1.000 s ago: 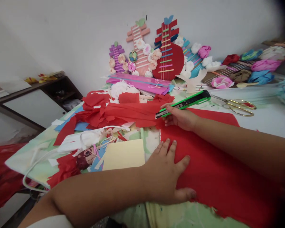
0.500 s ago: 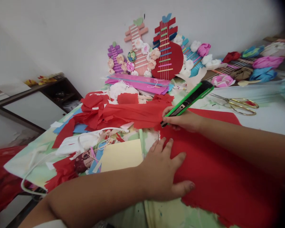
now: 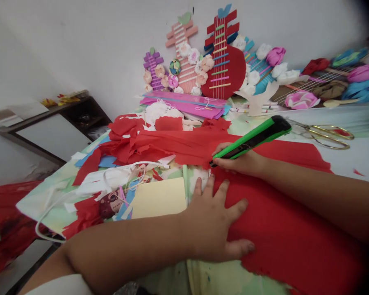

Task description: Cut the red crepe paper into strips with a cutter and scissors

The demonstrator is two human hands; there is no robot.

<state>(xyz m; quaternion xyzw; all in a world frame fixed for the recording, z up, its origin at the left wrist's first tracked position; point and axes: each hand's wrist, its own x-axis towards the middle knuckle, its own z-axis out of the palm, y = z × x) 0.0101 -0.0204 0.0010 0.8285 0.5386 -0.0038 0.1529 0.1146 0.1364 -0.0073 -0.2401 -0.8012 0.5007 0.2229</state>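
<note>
My left hand (image 3: 217, 217) lies flat with fingers spread, pressing the left edge of a large red sheet (image 3: 283, 233) that looks like crepe paper or thin cloth. My right hand (image 3: 240, 163) is closed around a green and black utility knife (image 3: 253, 137). The knife slants down to the left, its tip at the sheet's upper left corner, just beyond my left fingertips. Whether the blade is out, I cannot tell. Behind the knife stretches a crumpled red strip (image 3: 172, 145) with ragged edges.
A yellow paper pad (image 3: 160, 198), a white cable (image 3: 40, 229) and scraps lie left of my hands. Gold-handled scissors (image 3: 329, 135) rest at the right. Along the wall stand decorated lute-shaped crafts, including a red one (image 3: 230, 73). A low cabinet (image 3: 53, 135) is at the far left.
The view has shifted slightly, moving most things in the picture to the right. My right hand holds the knife at a lower slant. My left hand stays spread on the red sheet.
</note>
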